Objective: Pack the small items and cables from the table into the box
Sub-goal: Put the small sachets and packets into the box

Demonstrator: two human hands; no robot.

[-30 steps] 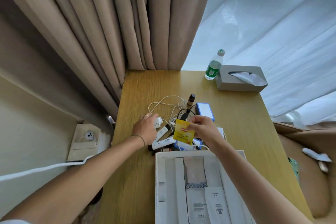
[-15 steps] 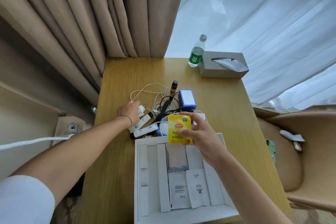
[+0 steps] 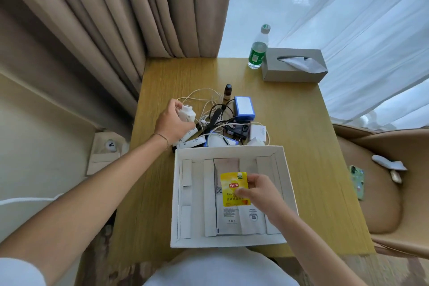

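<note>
Our right hand point(image 3: 262, 195) pinches the yellow tea sachet point(image 3: 234, 189) over the box point(image 3: 228, 242) middle, long axis toward its far wall, seemingly just above the packets, while our left hand point(image 3: 173, 124) grips the white plug point(image 3: 187, 112) near the table's point(image 3: 301, 146) left edge.

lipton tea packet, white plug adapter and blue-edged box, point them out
Lipton tea packet point(image 3: 233, 189), head view, on its yellow front by the logo
white plug adapter point(image 3: 187, 116), head view, on its white body
blue-edged box point(image 3: 243, 105), head view, on its white top
</note>
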